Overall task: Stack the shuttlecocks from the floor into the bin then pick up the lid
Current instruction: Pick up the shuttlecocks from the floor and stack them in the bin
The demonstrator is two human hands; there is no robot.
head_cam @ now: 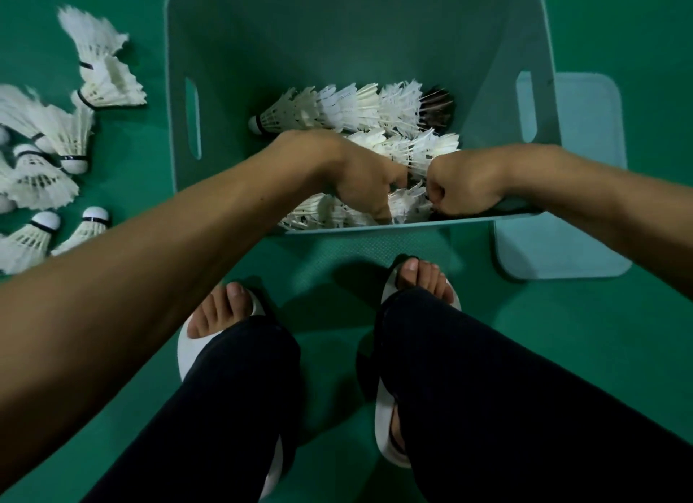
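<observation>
A teal plastic bin [262, 44] stands on the green floor ahead of me. Inside it lie rows of nested white shuttlecocks [348, 108], one row ending in a dark one [437, 108]. Both my hands are down in the bin near its front wall. My left hand [360, 180] grips the front row of shuttlecocks [407, 202] with curled fingers. My right hand [461, 191] is fisted on the same row from the right. Several loose shuttlecocks [41, 180] lie on the floor to the left. The pale teal lid [585, 187] lies flat to the bin's right.
My two feet in white slides [405, 356] and dark trousers stand just before the bin's front edge. The bin has handle slots in its left [193, 118] and right walls. Green matting floor [585, 352] spreads around everything.
</observation>
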